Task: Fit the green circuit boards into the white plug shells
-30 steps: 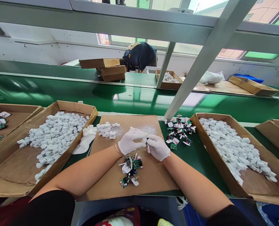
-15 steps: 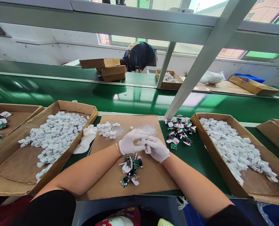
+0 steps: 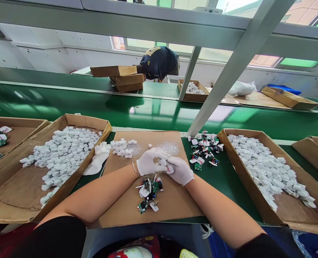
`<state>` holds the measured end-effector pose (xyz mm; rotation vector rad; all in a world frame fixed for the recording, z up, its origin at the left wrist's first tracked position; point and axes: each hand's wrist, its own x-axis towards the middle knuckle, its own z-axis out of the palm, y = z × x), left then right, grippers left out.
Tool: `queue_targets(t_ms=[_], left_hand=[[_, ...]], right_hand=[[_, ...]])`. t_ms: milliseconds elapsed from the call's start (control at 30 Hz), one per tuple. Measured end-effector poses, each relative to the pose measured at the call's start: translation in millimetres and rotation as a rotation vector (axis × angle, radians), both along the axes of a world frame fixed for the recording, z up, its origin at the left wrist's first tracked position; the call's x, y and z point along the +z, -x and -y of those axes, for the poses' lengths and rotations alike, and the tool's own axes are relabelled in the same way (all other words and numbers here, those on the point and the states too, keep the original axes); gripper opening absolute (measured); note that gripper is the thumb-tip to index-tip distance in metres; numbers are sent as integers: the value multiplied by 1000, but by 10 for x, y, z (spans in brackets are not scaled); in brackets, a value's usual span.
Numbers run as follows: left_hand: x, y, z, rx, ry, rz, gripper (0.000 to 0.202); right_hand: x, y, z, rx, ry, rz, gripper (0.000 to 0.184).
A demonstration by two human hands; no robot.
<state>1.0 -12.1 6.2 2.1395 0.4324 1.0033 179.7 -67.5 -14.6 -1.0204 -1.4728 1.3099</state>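
Note:
My left hand (image 3: 151, 162) and my right hand (image 3: 179, 171), both in white gloves, meet fingertip to fingertip over the cardboard sheet (image 3: 175, 204). Pinched between them is a small white part with a red wire (image 3: 169, 169); fingers hide much of it. Just below the hands lies a small heap of green circuit boards (image 3: 149, 193) with white tabs and wires. Beyond my left hand, a cluster of small white plastic pieces (image 3: 121, 148) rests on the sheet, and one single piece (image 3: 149, 146) lies apart.
Left stands a cardboard tray (image 3: 3, 211) of white pieces, with a crumpled white glove (image 3: 97, 157) beside it. Right are more circuit boards (image 3: 206, 147) and another white-piece tray (image 3: 304, 215). A metal post (image 3: 218, 86) slants down behind. Across the green bench a person (image 3: 160, 62) bends over.
The small white part with the red wire has turned slightly and shifted a little upward between my fingers. Both hands stay nearly in place.

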Motion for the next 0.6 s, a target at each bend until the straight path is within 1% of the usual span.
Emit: queue_targets(t_ms=[100,167,300,400,500,600], left_hand=[[-8,-25,11,12,-55,-38,26],[-36,-39,16,25,-76,0,24],[-124,-40,-3,78,-63,42,28],[-154,-27,-28,66,-19,25,32],[-136,-26,-32,72,42,-29,40],[-105,-46,-14,77,26,-64,39]], right_hand=[[-36,56,-18,-6,91,-26,29],[-66,122,-26,1,154,-71,37],[-87,217,-12,-51,232,-183,37],[-22,220,22,-73,242,-217,37],[65,202,47,-39,227,-273,44],[72,201,35,-27,232,-317,49]])
